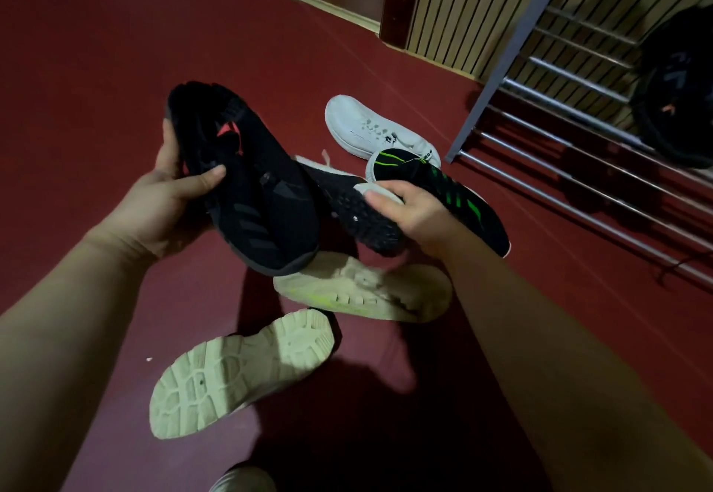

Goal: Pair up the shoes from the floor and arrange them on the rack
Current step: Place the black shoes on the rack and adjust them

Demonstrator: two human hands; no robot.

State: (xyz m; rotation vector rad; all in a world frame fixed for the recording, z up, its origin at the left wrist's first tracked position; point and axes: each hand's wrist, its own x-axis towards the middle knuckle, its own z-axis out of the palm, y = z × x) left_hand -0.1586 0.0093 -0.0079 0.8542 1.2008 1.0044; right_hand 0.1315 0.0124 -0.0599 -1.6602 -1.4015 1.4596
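Left hand (181, 183) grips black shoe (250, 190), right hand (409, 210) green-striped shoe (463, 198). Rack (578, 136) holds one dark shoe (679, 98); others litter the floor (115, 67).

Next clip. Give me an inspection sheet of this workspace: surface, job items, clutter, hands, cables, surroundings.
Surface: dark red floor.
Job's things: black shoe with red mark; green-striped shoe; studded-sole shoe; white sneaker; pale shoe on its side; pale shoe sole up; metal rack; black shoe on rack.
Clutter: nothing seen.
Hands: left hand grips the black shoe with red mark; right hand seems to grip the studded-sole shoe, thumb on its pale edge.
Cables: nothing seen.
Surroundings: slatted wall panel.
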